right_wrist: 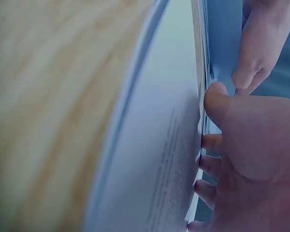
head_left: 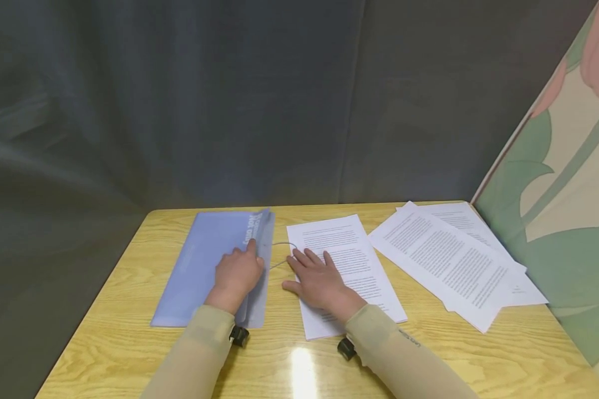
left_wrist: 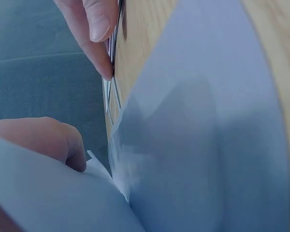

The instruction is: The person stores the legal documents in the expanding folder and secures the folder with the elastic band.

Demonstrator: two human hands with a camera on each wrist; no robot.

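A blue translucent document folder [head_left: 194, 266] lies on the left of the table, its flap [head_left: 259, 288] on the right side partly lifted. My left hand [head_left: 238, 272] grips that flap, index finger stretched along it and the other fingers curled. The left wrist view has the raised flap [left_wrist: 53, 188] covering part of the hand. A thin grey cord [head_left: 279, 265] loops from the folder toward the papers. Fingers spread, my right hand [head_left: 321, 282] rests on a stack of printed sheets [head_left: 364, 277], its fingertips beside the cord.
More printed sheets [head_left: 444, 260] lie overlapping and askew at the right of the wooden table [head_left: 105, 338]. A dark curtain [head_left: 279, 100] hangs behind the table's back edge. Along the right side runs a flower-patterned cloth [head_left: 569, 210].
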